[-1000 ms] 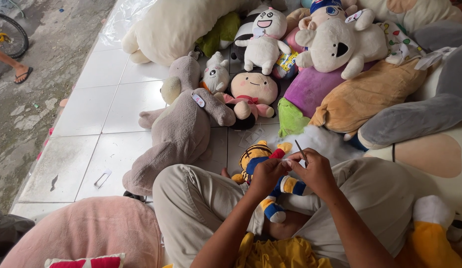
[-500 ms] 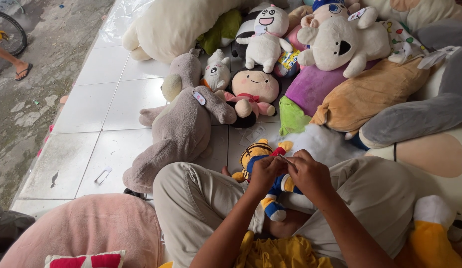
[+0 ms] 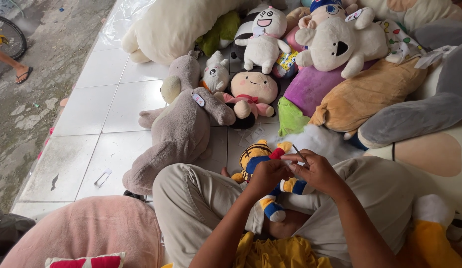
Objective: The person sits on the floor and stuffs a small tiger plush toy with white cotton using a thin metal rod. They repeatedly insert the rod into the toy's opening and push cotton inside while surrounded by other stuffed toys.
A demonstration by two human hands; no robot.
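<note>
A small tiger plush toy (image 3: 255,159) in blue and yellow clothes lies on my lap between my knees. My left hand (image 3: 267,174) grips the toy's body. My right hand (image 3: 315,171) pinches a thin needle (image 3: 300,154) just above the toy, close to its red part. A tuft of white stuffing (image 3: 320,141) lies just behind my hands.
A grey elephant plush (image 3: 183,124) lies on the white tile floor (image 3: 106,109) to my left. Several plush toys are piled at the back and right, among them a white koala (image 3: 340,42) and a brown cushion (image 3: 370,97). A pink cushion (image 3: 87,233) sits near left.
My hands have shifted slightly on the tiger toy, and the needle in my right hand has come back down close to the toy.
</note>
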